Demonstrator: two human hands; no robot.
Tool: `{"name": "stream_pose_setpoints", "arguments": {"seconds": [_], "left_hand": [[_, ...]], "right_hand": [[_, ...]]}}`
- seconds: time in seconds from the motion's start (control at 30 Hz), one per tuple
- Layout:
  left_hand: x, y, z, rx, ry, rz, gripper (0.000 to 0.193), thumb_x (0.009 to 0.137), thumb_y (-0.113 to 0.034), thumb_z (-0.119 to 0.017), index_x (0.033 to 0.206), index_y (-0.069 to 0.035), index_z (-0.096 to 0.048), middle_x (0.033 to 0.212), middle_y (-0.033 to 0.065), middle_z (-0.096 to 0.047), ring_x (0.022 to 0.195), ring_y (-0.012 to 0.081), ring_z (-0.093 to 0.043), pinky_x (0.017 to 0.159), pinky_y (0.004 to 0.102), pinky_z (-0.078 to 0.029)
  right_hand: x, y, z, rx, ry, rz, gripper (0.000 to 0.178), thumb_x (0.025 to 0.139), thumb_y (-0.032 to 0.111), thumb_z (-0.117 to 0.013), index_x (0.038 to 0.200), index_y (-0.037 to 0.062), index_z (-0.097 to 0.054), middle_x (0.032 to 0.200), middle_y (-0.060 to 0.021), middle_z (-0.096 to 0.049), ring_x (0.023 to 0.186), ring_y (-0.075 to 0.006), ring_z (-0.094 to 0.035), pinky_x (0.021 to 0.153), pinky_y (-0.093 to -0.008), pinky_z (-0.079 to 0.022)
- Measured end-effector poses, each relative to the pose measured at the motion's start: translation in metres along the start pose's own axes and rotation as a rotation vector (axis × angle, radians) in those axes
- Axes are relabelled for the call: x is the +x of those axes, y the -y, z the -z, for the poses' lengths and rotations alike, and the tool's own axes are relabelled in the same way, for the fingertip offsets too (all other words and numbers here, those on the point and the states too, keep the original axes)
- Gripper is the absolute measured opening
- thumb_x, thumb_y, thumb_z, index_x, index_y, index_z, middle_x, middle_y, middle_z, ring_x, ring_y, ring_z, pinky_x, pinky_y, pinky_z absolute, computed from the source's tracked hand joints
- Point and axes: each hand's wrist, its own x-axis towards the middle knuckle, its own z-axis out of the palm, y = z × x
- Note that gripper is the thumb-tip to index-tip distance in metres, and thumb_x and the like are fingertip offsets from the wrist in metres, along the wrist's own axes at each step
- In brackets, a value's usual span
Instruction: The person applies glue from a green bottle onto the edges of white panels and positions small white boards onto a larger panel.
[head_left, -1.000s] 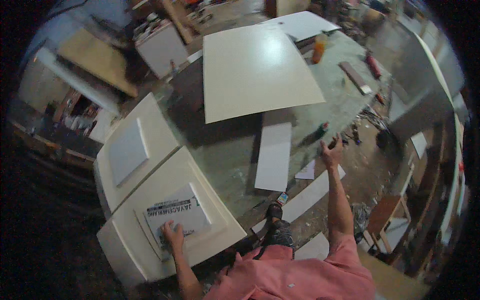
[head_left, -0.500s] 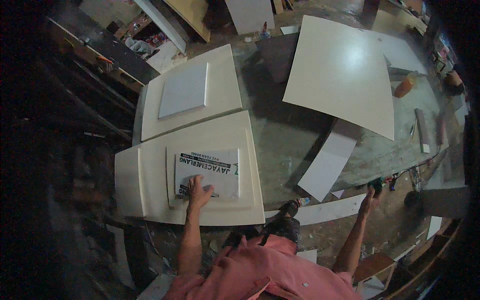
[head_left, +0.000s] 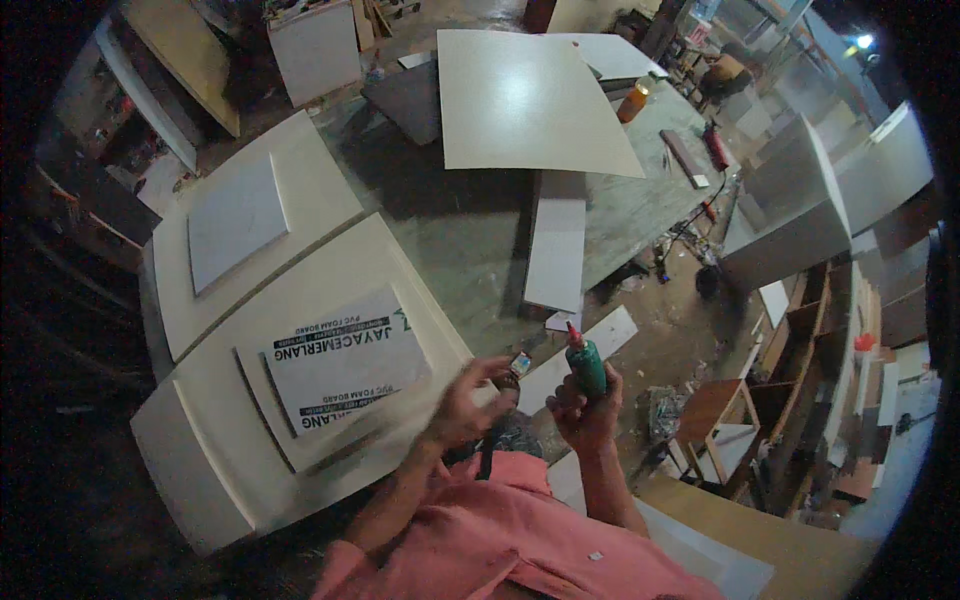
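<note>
My right hand (head_left: 588, 418) is wrapped round a green squeeze bottle (head_left: 590, 372) with a red nozzle pointing up and away. My left hand (head_left: 468, 408), slightly blurred, is off the boards with its fingers apart and nothing in them. It hovers near the right edge of a large cream board (head_left: 400, 270). On that board lies a smaller cream panel (head_left: 255, 385), and on top of it a white foam board (head_left: 340, 375) with dark printing. A second cream board (head_left: 315, 165) lies farther off, with a pale grey-white panel (head_left: 238, 225) on it.
A big cream sheet (head_left: 530, 105) rests on the greenish table (head_left: 410, 215), with a white strip (head_left: 556, 245) under its near edge. An orange bottle (head_left: 635, 100) stands at the far right of the table. A small wooden frame (head_left: 715, 425) is on the floor at right.
My left hand has lifted off the white foam board and moved right. My right hand has brought the green bottle in from the right, in front of my body. The view has turned right.
</note>
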Motion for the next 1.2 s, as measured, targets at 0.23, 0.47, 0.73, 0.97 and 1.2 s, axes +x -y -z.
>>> {"name": "stream_pose_setpoints", "arguments": {"seconds": [0.23,0.47,0.73,0.97,1.2], "left_hand": [[-0.044,-0.035,-0.028,-0.104,0.036,-0.313,0.057,0.078,-0.025,-0.077,0.129,-0.008,-0.056,0.117,0.0080,-0.060,0.108,0.0203,-0.057,0.092,0.0369,-0.044],[-0.068,-0.045,-0.017,-0.010,-0.042,-0.557,0.052,0.075,-0.023,-0.079,0.121,-0.006,-0.061,0.105,0.0083,-0.063,0.098,0.0213,-0.060,0.088,0.0358,-0.046],[-0.064,-0.049,-0.021,-0.469,0.006,-0.274,0.043,0.080,-0.026,-0.078,0.114,-0.006,-0.061,0.098,0.0033,-0.063,0.090,0.0147,-0.059,0.079,0.0287,-0.047],[-0.060,-0.035,-0.051,-0.826,0.237,-0.112,0.060,0.085,-0.038,-0.074,0.128,-0.002,-0.053,0.113,0.0052,-0.061,0.101,0.0130,-0.056,0.086,0.0289,-0.046],[-0.087,0.020,-0.018,0.001,0.132,-0.212,0.076,0.075,-0.042,-0.079,0.134,-0.004,-0.050,0.128,0.0159,-0.054,0.117,0.0271,-0.053,0.100,0.0399,-0.042]], "right_hand": [[-0.076,-0.073,-0.024,-0.024,0.053,0.052,0.050,0.095,0.054,-0.038,0.087,0.0102,-0.061,0.044,0.0045,-0.042,0.034,-0.0080,-0.037,0.034,-0.0216,-0.033],[-0.090,-0.088,-0.022,-0.018,0.164,-0.127,0.042,0.095,0.052,-0.040,0.091,0.0139,-0.058,0.053,0.0052,-0.050,0.032,-0.0062,-0.038,0.029,-0.0199,-0.031],[-0.095,-0.085,-0.003,-0.269,0.263,0.328,0.061,0.089,0.053,-0.059,0.124,0.0037,-0.051,0.104,-0.0073,-0.062,0.077,-0.0150,-0.060,0.059,-0.0270,-0.049],[-0.084,-0.081,0.011,-0.674,0.018,0.853,0.058,0.082,0.033,-0.076,0.126,0.0028,-0.051,0.101,-0.0044,-0.061,0.079,-0.0124,-0.058,0.064,-0.0283,-0.047],[-0.125,0.017,0.036,-0.867,-0.220,1.270,0.049,0.086,0.028,-0.068,0.125,0.0023,-0.053,0.109,-0.0095,-0.060,0.092,-0.0193,-0.058,0.078,-0.0348,-0.045]]}}
